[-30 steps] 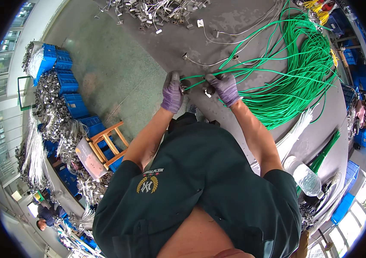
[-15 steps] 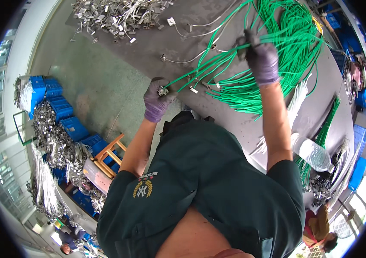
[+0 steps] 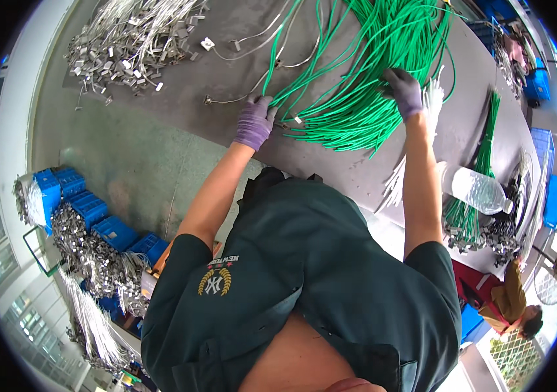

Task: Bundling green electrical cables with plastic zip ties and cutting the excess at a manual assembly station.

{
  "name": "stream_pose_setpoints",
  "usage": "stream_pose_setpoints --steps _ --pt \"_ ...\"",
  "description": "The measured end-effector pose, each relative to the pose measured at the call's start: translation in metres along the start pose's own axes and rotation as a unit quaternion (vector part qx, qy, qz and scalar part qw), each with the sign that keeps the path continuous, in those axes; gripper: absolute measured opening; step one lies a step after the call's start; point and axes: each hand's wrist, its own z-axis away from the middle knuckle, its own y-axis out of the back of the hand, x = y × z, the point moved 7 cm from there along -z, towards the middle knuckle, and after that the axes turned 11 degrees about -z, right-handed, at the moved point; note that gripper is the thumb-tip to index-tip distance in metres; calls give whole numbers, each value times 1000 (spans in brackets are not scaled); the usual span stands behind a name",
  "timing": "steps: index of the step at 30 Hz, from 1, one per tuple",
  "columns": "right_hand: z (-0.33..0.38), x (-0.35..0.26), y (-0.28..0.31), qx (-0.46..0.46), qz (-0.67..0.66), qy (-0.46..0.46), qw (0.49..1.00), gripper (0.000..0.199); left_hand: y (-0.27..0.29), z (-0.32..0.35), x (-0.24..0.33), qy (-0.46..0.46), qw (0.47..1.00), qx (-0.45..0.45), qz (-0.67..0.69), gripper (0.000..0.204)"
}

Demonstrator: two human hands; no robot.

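Note:
My left hand (image 3: 255, 123), in a purple glove with grey fingers, is closed near the table's front edge. Green cables (image 3: 270, 77) run up from its fingertips; the gripped ends are hidden. To the right, my right hand (image 3: 404, 91), gloved the same way, rests at the right side of a large bundle of green cables (image 3: 357, 124). Its fingers are parted and bent, with no cable seen in them. Thin grey cables with small metal connectors (image 3: 209, 100) lie beyond and left of my left hand. A small white connector (image 3: 297, 120) sits beside the green cables' ends.
A heap of white cables with metal connectors (image 3: 125, 62) covers the table's far left. At right lie a clear plastic bottle (image 3: 478, 187), a green cable bundle (image 3: 489, 134) and white cables (image 3: 434, 98). Blue crates (image 3: 89, 206) stand at left. Another person (image 3: 510, 304) is at lower right.
The green cables that stretched between my hands now lie on the bundle. My right hand has moved down and away from them; my left hand has moved up and right, over the table edge.

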Motion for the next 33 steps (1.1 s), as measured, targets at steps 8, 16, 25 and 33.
stream_pose_setpoints --steps 8,16,25,33 --pt "77 117 109 118 56 -173 976 37 -23 12 22 -132 984 -107 -54 32" --pt "51 135 91 148 111 -198 963 31 -29 10 23 -124 983 -132 -20 33" --pt "44 145 90 181 -69 -203 960 23 -21 11 25 -101 990 -96 16 27" --pt "32 123 92 96 21 -138 986 27 -25 11 23 -103 991 -86 -4 25"
